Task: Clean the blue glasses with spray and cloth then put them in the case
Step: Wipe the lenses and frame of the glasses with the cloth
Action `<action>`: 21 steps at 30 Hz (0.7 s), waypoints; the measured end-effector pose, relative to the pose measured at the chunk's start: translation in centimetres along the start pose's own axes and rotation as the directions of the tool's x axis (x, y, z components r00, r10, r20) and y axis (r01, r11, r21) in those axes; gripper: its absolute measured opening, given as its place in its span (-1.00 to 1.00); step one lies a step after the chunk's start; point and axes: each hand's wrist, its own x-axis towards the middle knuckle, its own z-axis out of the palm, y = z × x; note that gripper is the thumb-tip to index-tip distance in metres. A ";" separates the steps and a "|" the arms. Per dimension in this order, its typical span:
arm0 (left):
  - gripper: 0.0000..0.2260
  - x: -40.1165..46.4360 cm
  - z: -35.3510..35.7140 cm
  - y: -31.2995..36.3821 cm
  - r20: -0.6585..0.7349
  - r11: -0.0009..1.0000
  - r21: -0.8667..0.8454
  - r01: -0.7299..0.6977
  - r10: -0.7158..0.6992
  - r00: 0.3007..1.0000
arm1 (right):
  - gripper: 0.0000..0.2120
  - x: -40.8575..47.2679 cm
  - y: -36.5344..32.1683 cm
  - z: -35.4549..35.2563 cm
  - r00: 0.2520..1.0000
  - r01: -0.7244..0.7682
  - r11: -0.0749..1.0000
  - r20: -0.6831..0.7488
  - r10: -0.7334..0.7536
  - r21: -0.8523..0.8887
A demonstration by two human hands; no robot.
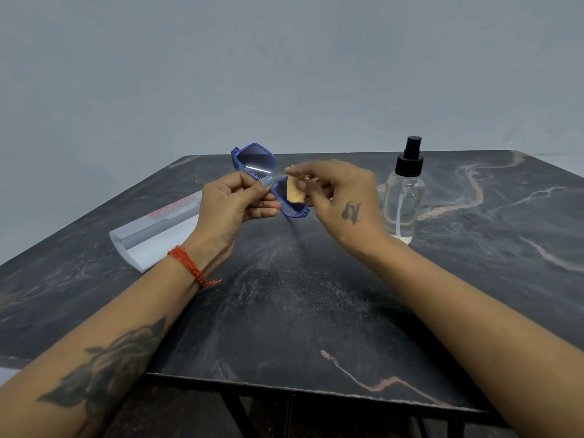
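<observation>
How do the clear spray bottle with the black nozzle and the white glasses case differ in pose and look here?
The clear spray bottle with the black nozzle stands upright right of the hands; the white glasses case lies flat to their left. The bottle is see-through glass or plastic; the case is opaque, with red print on top. The bottle is round and tall, the case long and low. Both rest untouched on the dark marble-patterned table.

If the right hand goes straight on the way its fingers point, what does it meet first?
The right hand points left, pressing a cloth on the blue glasses; beyond them it would likely meet the left hand.
</observation>
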 end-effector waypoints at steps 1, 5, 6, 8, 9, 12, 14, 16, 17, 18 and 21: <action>-0.88 0.0 0.0 0.0 -0.003 1.000 -0.001 0.001 -0.001 1.000 | -0.77 0.0 0.1 0.1 0.999 0.047 0.997 -0.009 -0.047 -0.055; -0.88 0.1 -0.1 -0.2 -0.014 1.000 -0.008 0.004 -0.004 1.000 | -0.83 -0.4 -0.1 0.1 0.999 0.035 0.996 0.002 -0.035 -0.076; -0.87 0.2 -0.1 -0.2 -0.016 1.000 -0.012 0.004 -0.004 1.000 | -0.87 -0.5 -0.2 0.0 1.000 0.008 0.999 0.010 -0.007 -0.050; -0.87 0.2 -0.1 -0.3 -0.014 1.000 -0.020 0.005 -0.005 1.000 | -0.85 -0.6 -0.4 -0.1 1.000 -0.005 0.999 0.026 0.006 -0.036; -0.87 0.2 -0.1 -0.3 -0.012 1.000 -0.020 0.006 -0.006 1.000 | -0.82 -0.6 -0.3 -0.1 0.999 0.004 0.999 0.042 -0.002 -0.054; -0.88 0.2 -0.1 -0.3 -0.014 1.000 -0.020 0.010 -0.010 1.000 | -0.81 -0.5 0.1 -0.1 0.998 0.014 0.994 0.062 -0.007 -0.105; -0.89 0.3 -0.1 -0.3 -0.015 1.000 -0.022 0.011 -0.011 1.000 | -0.79 -0.4 0.3 -0.1 0.999 0.026 0.992 0.035 -0.022 -0.121; -0.89 0.3 -0.1 -0.2 -0.012 1.000 -0.019 0.008 -0.008 1.000 | -0.77 -0.3 0.3 -0.1 1.000 0.018 0.992 0.018 -0.016 -0.126; -0.89 0.3 -0.1 -0.2 -0.009 1.000 -0.017 0.005 -0.006 1.000 | -0.77 -0.2 0.2 -0.1 1.000 -0.003 0.993 0.011 0.005 -0.119; -0.89 0.2 -0.1 -0.2 -0.005 1.000 -0.012 0.002 -0.002 1.000 | -0.75 -0.1 0.2 -0.1 1.000 -0.028 0.994 0.003 0.028 -0.109; -0.88 0.1 -0.1 -0.2 0.003 1.000 0.007 -0.008 0.008 1.000 | -0.72 0.0 -0.2 0.1 0.999 -0.054 0.996 0.003 0.054 -0.068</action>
